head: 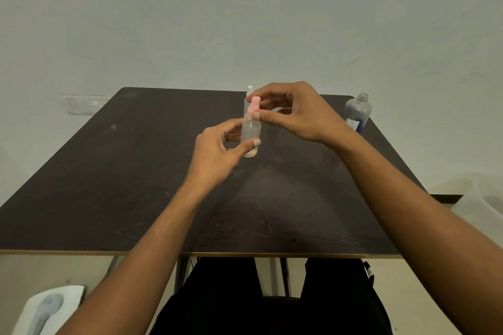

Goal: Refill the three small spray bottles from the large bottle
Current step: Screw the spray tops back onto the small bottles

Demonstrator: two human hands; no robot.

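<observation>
A small clear spray bottle (251, 135) with a pink spray top (253, 106) is held upright above the middle of the dark table (122, 171). My left hand (217, 155) grips its body between thumb and fingers. My right hand (296, 111) pinches the pink top from the right. Behind them stands another small bottle with a white top (249, 90), mostly hidden by the held bottle and my right hand. The large clear bottle (358, 111), uncapped and bearing a blue label, stands at the table's far right corner. No third small bottle shows.
A pale wall runs behind the table, with a socket plate (81, 105) at the left. On the floor at lower left lies a white and grey object (47, 310). A pale rounded shape (484, 198) sits off the table's right edge. My dark-clothed legs are under the near edge.
</observation>
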